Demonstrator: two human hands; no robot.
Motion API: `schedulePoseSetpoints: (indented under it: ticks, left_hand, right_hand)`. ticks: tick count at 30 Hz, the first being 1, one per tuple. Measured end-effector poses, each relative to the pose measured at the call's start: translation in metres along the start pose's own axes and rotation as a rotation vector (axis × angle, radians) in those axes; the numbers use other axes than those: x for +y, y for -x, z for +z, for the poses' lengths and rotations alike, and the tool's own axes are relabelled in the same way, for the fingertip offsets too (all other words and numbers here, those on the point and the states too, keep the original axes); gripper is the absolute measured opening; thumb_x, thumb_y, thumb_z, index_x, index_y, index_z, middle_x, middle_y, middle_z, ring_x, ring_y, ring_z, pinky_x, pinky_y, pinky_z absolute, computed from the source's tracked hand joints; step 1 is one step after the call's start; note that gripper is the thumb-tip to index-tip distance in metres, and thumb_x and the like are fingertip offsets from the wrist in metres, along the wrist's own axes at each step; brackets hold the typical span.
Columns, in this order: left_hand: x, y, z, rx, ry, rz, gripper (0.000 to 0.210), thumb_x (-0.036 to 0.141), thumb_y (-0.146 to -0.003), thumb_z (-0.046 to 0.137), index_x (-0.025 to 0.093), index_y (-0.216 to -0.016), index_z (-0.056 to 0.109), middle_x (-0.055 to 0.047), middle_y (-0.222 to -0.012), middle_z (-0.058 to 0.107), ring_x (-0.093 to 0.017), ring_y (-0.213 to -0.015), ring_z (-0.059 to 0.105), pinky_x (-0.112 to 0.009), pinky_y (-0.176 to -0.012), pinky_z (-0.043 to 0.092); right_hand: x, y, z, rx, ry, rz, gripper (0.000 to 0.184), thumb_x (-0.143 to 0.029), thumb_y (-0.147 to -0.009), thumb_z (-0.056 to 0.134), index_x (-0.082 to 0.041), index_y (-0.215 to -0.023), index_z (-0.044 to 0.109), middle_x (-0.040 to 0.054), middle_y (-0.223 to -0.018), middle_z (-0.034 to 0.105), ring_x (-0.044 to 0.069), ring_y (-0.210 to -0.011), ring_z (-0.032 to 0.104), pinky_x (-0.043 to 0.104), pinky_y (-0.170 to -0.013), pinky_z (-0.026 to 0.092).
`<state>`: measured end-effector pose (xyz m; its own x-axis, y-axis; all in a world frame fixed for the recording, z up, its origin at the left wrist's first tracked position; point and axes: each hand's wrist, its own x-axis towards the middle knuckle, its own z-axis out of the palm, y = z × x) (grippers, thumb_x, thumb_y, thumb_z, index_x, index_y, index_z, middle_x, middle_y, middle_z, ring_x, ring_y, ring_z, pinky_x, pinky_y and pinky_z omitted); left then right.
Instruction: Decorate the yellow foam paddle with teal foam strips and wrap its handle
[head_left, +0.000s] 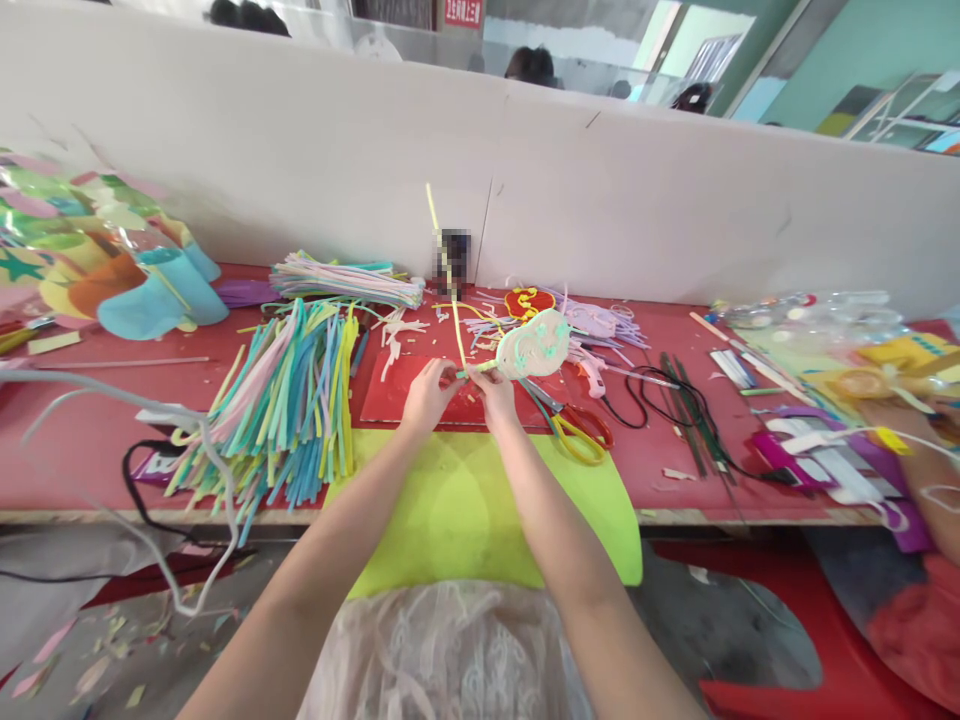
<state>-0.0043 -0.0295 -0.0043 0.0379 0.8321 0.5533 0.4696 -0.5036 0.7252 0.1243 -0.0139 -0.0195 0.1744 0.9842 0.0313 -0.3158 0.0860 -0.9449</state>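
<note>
My right hand (pixel 495 395) is closed around the short handle of a pale, rounded paddle-shaped craft piece (pixel 534 345) with mint-green curls on its face. The piece tilts up to the right above the work area. Opposite it, my left hand (pixel 429 393) pinches near the handle's end, where a long yellow pipe cleaner (pixel 455 315) meets it. That pipe cleaner stands nearly upright, leaning left at its top. Its lower end is partly hidden by my fingertips. Beneath both hands lies a red board (pixel 382 395) with small scraps on it.
A bundle of coloured pipe cleaners (pixel 289 400) hangs over the table edge at left; another bundle (pixel 345 280) lies behind. Yellow-handled scissors (pixel 577 435), a pink glue gun (pixel 592 375) and a black cord (pixel 637 395) sit at right. A white partition (pixel 600 200) rises behind.
</note>
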Motion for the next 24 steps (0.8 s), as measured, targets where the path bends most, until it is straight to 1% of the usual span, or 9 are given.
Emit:
schedulePoseSetpoints:
  ticks: [3,6,10,14,19,24]
  left_hand:
    - [0.0013,0.0002,-0.0023,-0.006,-0.054,-0.012,0.015,0.026,-0.077,0.062,0.022,-0.089,0.056,0.000,-0.084,0.059,-0.013,-0.072,0.059,-0.025,-0.068,0.046]
    - [0.0039,0.0014,-0.0042,-0.016,-0.116,-0.007,0.014,0.025,-0.077,0.062,0.023,-0.090,0.056,0.000,-0.083,0.059,-0.013,-0.073,0.059,-0.025,-0.069,0.046]
    - [0.0089,0.0033,-0.0053,-0.023,-0.155,0.022,0.012,0.028,-0.081,0.057,0.024,-0.093,0.058,-0.001,-0.084,0.060,-0.015,-0.076,0.060,-0.025,-0.071,0.045]
    - [0.0102,0.0040,-0.0037,-0.005,-0.148,0.032,0.013,0.029,-0.084,0.054,0.024,-0.094,0.060,-0.002,-0.085,0.060,-0.015,-0.075,0.060,-0.025,-0.071,0.046]
    - [0.0073,0.0036,-0.0016,-0.007,-0.101,0.045,0.013,0.026,-0.083,0.054,0.024,-0.094,0.060,-0.002,-0.086,0.060,-0.014,-0.074,0.060,-0.026,-0.072,0.047]
    - [0.0042,0.0026,-0.0007,-0.011,-0.032,0.062,0.013,0.026,-0.084,0.053,0.023,-0.094,0.060,-0.003,-0.088,0.060,-0.014,-0.074,0.060,-0.026,-0.073,0.048]
  right_hand:
    - [0.0003,0.0013,0.0016,-0.017,0.007,0.018,0.027,-0.039,-0.061,0.072,-0.020,-0.078,0.066,0.0009,-0.079,0.070,0.013,-0.071,0.063,0.023,-0.061,0.047]
    - [0.0010,0.0013,0.0020,-0.035,0.006,0.028,0.026,-0.039,-0.060,0.073,-0.020,-0.077,0.066,0.0005,-0.077,0.070,0.012,-0.069,0.062,0.022,-0.059,0.046]
    - [0.0021,0.0004,0.0013,-0.041,0.002,0.024,0.025,-0.039,-0.060,0.073,-0.021,-0.076,0.066,-0.0005,-0.075,0.068,0.011,-0.067,0.061,0.021,-0.058,0.045]
    - [0.0019,0.0005,0.0011,-0.038,-0.014,0.017,0.025,-0.038,-0.061,0.073,-0.021,-0.078,0.066,-0.0015,-0.076,0.067,0.010,-0.066,0.060,0.020,-0.058,0.044]
    - [-0.0018,0.0025,0.0024,-0.051,-0.089,0.031,0.021,-0.034,-0.061,0.074,-0.021,-0.076,0.065,-0.0033,-0.071,0.065,0.008,-0.060,0.056,0.020,-0.055,0.042]
    - [-0.0050,0.0033,0.0040,-0.066,-0.127,0.001,0.022,-0.033,-0.060,0.074,-0.022,-0.077,0.065,-0.0026,-0.075,0.066,0.010,-0.067,0.059,0.022,-0.064,0.046]
